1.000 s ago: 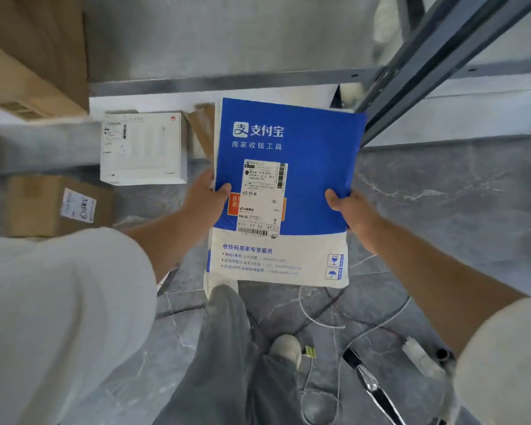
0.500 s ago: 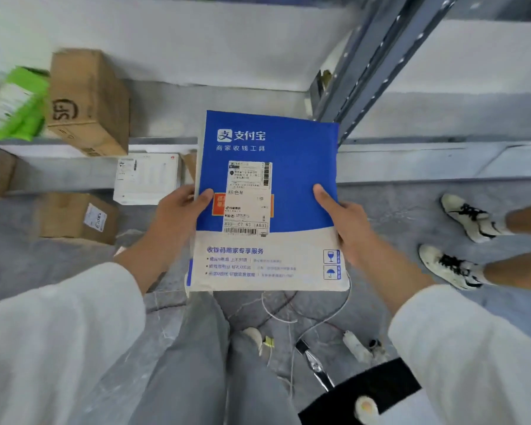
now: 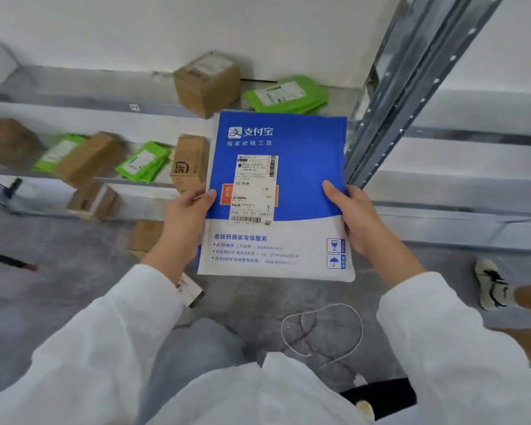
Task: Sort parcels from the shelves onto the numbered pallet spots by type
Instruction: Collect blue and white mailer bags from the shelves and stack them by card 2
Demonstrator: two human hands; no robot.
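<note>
A flat blue-and-white mailer parcel with a white shipping label is held upright in front of me. My left hand grips its left edge, thumb on the front. My right hand grips its right edge the same way. Behind it, metal shelves carry cardboard boxes and green mailer bags. More of both sit on the lower shelf: a green bag and a tilted brown box.
A slanted metal shelf post rises right of the parcel. Another person's shoe stands on the grey floor at right. A white cable loop and a small box lie on the floor near my legs.
The view has tilted upward, bringing more shelf levels with boxes and green bags into sight. The parcel stays gripped in both hands, raised slightly.
</note>
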